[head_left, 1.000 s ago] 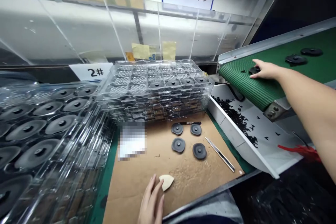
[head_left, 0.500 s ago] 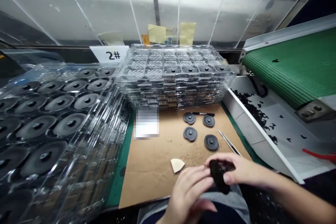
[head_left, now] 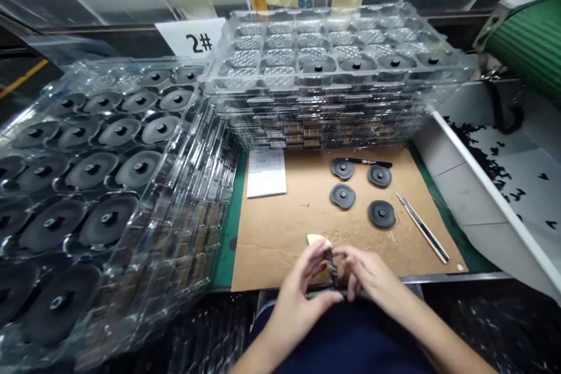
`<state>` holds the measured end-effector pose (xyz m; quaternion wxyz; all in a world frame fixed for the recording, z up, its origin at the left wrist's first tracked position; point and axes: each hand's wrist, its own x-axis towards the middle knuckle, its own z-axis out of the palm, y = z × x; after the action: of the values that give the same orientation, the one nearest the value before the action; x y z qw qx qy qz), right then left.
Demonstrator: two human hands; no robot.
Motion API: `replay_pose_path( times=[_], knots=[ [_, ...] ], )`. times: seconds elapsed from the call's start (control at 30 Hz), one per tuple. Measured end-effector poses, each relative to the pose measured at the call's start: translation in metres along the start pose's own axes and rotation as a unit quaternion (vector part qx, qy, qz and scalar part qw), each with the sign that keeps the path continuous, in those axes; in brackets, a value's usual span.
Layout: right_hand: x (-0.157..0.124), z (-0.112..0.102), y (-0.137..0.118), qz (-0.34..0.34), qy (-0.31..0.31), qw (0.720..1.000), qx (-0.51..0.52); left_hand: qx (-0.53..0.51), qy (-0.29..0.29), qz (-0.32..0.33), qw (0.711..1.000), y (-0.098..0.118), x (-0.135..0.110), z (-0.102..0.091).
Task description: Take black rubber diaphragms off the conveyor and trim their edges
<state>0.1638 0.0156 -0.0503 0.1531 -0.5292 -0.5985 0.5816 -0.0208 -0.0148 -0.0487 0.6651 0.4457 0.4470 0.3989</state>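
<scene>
Between my left hand and my right hand, just over the near edge of the cardboard, is a dark rubber-looking part. It is seen nearly edge-on and is partly covered by fingers. Both hands have curled fingers and grip it from either side. Just beyond my left fingertips lies a cream wedge, partly hidden. Several dark round discs with a central stub, among them a near one and a left one, lie on the cardboard sheet.
A craft knife and a black pen lie on the cardboard, beside a printed paper. Stacked clear trays stand behind and to the left, holding discs. At right are a white bin with black scraps and a green conveyor.
My view has tilted down and shifted. My left hand has closed onto the dark part, which was held in my right hand; the part is now turned edge-on between both hands.
</scene>
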Motion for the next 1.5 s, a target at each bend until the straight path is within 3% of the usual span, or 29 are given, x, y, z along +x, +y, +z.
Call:
replay_pose_path(
  times=[0.07,0.13,0.23,0.33,0.43,0.6,0.7,0.83,1.0,1.1,1.23,1.37,1.5],
  knots=[
    [0.019,0.01,0.003,-0.014,0.064,0.994,-0.092,-0.199,0.07,-0.064,0.975,-0.004,-0.003,-0.009],
    [0.033,0.028,0.008,-0.024,0.091,0.988,-0.121,-0.328,0.129,-0.066,0.934,-0.005,-0.005,-0.019],
    [0.041,0.057,0.015,-0.076,0.072,0.985,-0.14,-0.403,0.2,-0.03,0.893,-0.005,-0.003,-0.031],
    [0.038,0.068,0.018,-0.127,0.027,0.982,-0.137,-0.43,0.226,-0.013,0.874,-0.009,0.003,-0.036],
    [0.04,0.055,0.012,-0.137,0.027,0.983,-0.121,-0.428,0.232,-0.006,0.873,-0.02,0.011,-0.038],
    [0.062,0.031,-0.011,-0.105,0.102,0.986,-0.081,-0.41,0.244,-0.006,0.879,-0.04,0.02,-0.038],
    [0.073,0.039,-0.023,-0.104,0.131,0.983,-0.076,-0.407,0.253,-0.009,0.878,-0.043,0.022,-0.038],
    [0.075,0.053,-0.032,-0.133,0.068,0.985,-0.09,-0.403,0.243,-0.021,0.882,-0.041,0.022,-0.038],
    [0.073,0.051,-0.034,-0.132,0.071,0.982,-0.114,-0.394,0.252,-0.019,0.884,-0.042,0.022,-0.038],
    [0.073,0.05,-0.035,-0.153,0.037,0.983,-0.099,-0.4,0.241,-0.031,0.884,-0.041,0.022,-0.038],
    [0.076,0.047,-0.035,-0.128,0.072,0.983,-0.109,-0.382,0.255,-0.02,0.888,-0.038,0.023,-0.038],
    [0.075,0.049,-0.036,-0.16,0.054,0.981,-0.098,-0.389,0.235,-0.039,0.89,-0.036,0.024,-0.037],
    [0.071,0.051,-0.037,-0.14,0.079,0.982,-0.1,-0.369,0.256,-0.028,0.893,-0.037,0.023,-0.037]
  ],
)
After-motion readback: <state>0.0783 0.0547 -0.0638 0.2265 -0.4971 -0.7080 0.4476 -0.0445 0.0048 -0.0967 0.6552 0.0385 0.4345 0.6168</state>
